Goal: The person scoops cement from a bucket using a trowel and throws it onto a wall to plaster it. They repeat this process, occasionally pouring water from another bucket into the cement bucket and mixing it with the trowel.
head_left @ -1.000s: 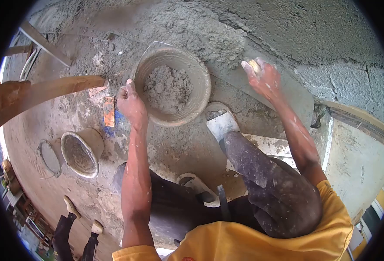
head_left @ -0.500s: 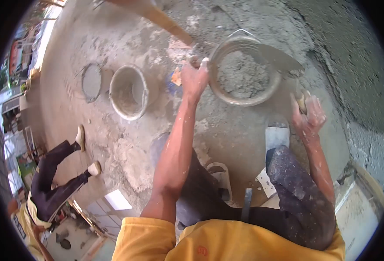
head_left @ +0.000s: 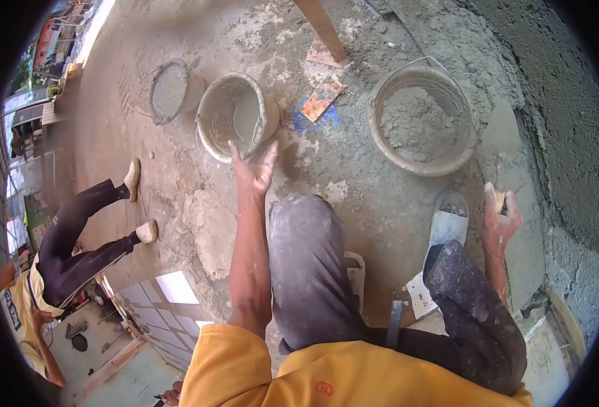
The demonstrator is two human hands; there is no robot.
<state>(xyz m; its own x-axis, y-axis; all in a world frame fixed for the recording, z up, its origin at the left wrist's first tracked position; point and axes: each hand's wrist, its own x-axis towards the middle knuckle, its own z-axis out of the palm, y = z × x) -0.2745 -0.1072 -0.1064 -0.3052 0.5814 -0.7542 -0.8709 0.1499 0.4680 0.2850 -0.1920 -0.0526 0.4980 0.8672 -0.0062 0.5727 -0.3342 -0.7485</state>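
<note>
My left hand (head_left: 252, 173) is open, thumb and fingers spread at the near rim of a mortar-stained bucket (head_left: 271, 119). Some grey material shows inside that bucket. On the right, my right hand (head_left: 501, 218) is closed around the yellowish handle of a trowel (head_left: 500, 199). Its grey blade points away from me, blending with the floor beside a second bucket (head_left: 421, 167). Wet grey mortar (head_left: 418, 125) is heaped in this second bucket, whose wire handle leans to the far side.
A third bucket (head_left: 192, 95) with grey liquid stands at left. Orange tile pieces (head_left: 321, 100) and a wooden board (head_left: 323, 30) lie ahead. Rough wet mortar (head_left: 550, 88) covers the surface at right. Another person (head_left: 75, 251) is at far left.
My left hand has moved left from beside the mortar bucket to the rim of the other bucket and opened. The trowel has swung off the mortar bucket to its right. The view has shifted.
</note>
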